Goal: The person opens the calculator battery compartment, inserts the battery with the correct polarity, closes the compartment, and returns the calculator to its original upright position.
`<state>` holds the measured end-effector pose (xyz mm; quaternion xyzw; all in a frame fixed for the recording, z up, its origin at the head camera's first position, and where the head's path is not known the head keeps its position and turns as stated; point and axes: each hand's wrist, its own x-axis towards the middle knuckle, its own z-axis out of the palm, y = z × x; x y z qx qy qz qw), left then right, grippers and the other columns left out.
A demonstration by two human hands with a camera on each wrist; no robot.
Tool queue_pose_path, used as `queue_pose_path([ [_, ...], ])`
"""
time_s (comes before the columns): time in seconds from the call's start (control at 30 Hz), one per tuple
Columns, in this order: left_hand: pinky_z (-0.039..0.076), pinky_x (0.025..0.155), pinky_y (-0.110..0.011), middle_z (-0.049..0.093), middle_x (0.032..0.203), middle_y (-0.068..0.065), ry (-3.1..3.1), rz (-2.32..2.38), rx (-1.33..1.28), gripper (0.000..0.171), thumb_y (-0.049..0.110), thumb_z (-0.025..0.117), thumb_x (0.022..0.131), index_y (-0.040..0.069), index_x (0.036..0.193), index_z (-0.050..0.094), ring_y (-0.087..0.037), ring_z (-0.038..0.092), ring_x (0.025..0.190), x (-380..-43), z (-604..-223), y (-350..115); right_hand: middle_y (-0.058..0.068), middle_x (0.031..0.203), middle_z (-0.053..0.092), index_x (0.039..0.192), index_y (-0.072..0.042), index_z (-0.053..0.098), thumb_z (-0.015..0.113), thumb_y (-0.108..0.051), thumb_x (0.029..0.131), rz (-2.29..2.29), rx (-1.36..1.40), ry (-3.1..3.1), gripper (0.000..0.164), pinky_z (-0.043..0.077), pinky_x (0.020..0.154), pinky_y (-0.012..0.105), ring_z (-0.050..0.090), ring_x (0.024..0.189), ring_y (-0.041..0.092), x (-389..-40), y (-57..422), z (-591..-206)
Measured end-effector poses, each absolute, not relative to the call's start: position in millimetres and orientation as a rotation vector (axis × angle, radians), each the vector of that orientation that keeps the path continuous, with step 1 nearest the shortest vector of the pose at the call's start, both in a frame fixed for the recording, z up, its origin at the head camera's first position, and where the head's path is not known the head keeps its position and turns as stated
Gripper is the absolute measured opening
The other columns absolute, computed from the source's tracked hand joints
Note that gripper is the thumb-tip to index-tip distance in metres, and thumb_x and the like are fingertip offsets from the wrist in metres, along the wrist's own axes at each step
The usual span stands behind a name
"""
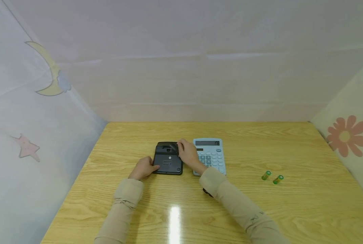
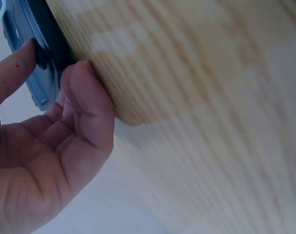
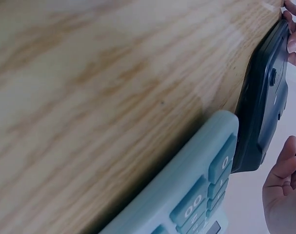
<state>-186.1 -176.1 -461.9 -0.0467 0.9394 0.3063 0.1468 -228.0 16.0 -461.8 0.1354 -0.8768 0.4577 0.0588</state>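
1. Pinching a dark cover (image 1: pixel 173 148) narrowly in the right hand (image 1: pixel 188 155).
2. Gripping the black device (image 1: pixel 163 162) at its left edge with the left hand (image 1: pixel 143 167), flat on the table (image 1: pixel 245 152), beside the blue calculator (image 1: pixel 211 156).
3. Could drop the cover through so slight a pinch, or skid the device through a loose left hold.
4. Only in the head view, spot two green batteries (image 1: pixel 266 175); in the left wrist view, see fingers bent against the device's side.

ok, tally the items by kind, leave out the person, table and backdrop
Light blue calculator: 1
Black device, underside up: 1
Green batteries: 2
Dark piece pinched in the right hand: 1
Dark object partly hidden by the right sleeve, can't tell what: 1
Total: 6
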Motion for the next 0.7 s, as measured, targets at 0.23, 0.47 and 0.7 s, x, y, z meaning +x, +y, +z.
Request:
queue_pose_path([
  [0.23,0.038,0.049,-0.026,0.051,0.076,-0.009,2.707,0.865,-0.136,0.029,0.022,0.065,0.085,-0.002,0.091,0.052,-0.016,0.046,0.054,-185.8,-462.3,-177.8,0.008,0.076,0.059,0.104,-0.002,0.061,0.044,-0.012,0.097,1.418,0.394,-2.677,0.021,0.046,0.052,0.023,0.057,0.054,0.011,-222.5,19.7,-460.8],
  [0.47,0.037,0.049,-0.027,0.050,0.073,-0.009,2.697,0.872,-0.134,0.028,0.022,0.065,0.085,-0.002,0.090,0.052,-0.017,0.045,0.054,-185.7,-461.5,-177.5,0.010,0.077,0.061,0.102,0.000,0.061,0.043,-0.011,0.097,1.461,0.425,-2.654,0.021,0.045,0.048,0.023,0.055,0.050,0.011,-218.2,24.7,-460.5],
  [0.7,0.037,0.048,-0.026,0.049,0.072,-0.009,2.699,0.879,-0.127,0.027,0.022,0.065,0.085,-0.001,0.088,0.051,-0.016,0.044,0.054,-185.7,-461.8,-176.9,0.008,0.061,0.057,0.104,0.001,0.061,0.045,-0.011,0.097,1.608,0.412,-2.630,0.021,0.042,0.046,0.025,0.060,0.052,0.028,-213.4,29.3,-461.8],
])
